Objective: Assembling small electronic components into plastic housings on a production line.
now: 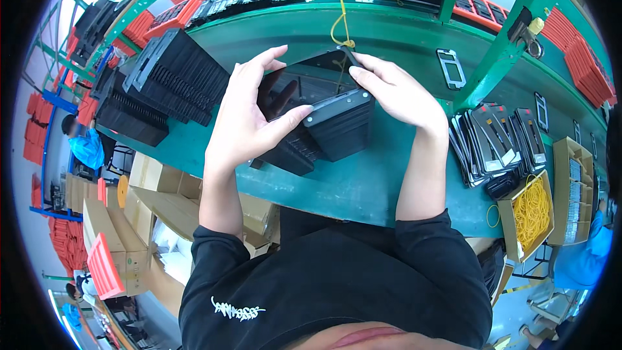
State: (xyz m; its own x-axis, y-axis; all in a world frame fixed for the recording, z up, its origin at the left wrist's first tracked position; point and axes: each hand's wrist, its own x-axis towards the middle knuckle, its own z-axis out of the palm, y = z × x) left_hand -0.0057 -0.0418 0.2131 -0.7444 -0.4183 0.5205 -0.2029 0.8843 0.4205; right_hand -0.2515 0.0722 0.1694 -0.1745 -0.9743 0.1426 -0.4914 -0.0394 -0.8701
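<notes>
A glossy black flat panel lies on top of a stack of similar black panels on the green workbench. My left hand spans the panel's left side, its thumb along the near edge and its fingers toward the far left. At the panel's right end, my right hand grips the corner between thumb and fingers. The undersides of both grips are partly hidden. Just beyond the panel's far corner hangs a yellow cord, knotted at its lower end.
Tall rows of black panels stand at left. On the right are dark cases with pale edges, a box of yellow cords and a pale frame. A green post rises at back right. Cardboard boxes sit below left.
</notes>
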